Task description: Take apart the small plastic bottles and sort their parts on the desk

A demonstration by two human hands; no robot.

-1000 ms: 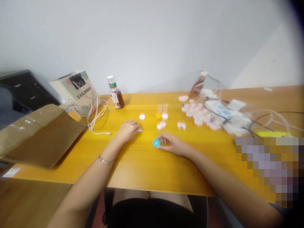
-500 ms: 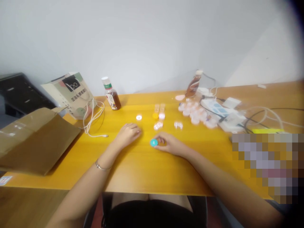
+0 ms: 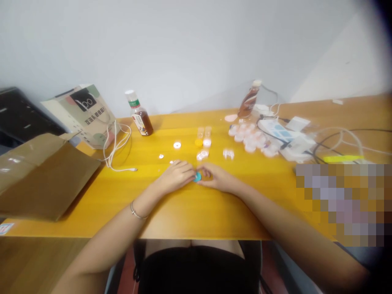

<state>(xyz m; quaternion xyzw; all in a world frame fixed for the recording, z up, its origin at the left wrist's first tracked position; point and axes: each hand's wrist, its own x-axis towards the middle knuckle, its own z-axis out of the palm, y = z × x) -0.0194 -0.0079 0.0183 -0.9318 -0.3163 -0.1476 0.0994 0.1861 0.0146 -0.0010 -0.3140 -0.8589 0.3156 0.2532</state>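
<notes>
My right hand (image 3: pixel 218 178) pinches a small round turquoise disc (image 3: pixel 197 177) between thumb and fingers, just above the table. From the other side my left hand (image 3: pixel 179 176) meets it, its fingers together and bent, with the tips over the disc's left edge. What those fingertips hold, if anything, is too small to tell. Beyond the hands lie a white ring-like disc (image 3: pixel 177 145), a yellow round piece (image 3: pixel 199 142), a pale round piece (image 3: pixel 207 143), a white patterned piece (image 3: pixel 202 155) and a white notched piece (image 3: pixel 228 153).
Several white-lidded cups (image 3: pixel 250 141) cluster at right, beside white boxes and cables (image 3: pixel 297 149). A dark drink bottle (image 3: pixel 142 121) and a cola bottle (image 3: pixel 249 102) stand at the back. To the left are a paper bag (image 3: pixel 92 118), white cable (image 3: pixel 114 157) and cardboard box (image 3: pixel 52 179).
My left hand has moved right until its fingertips reach the turquoise disc. Small white pieces behind it now show. The right hand keeps its pinch, and the view has shifted slightly.
</notes>
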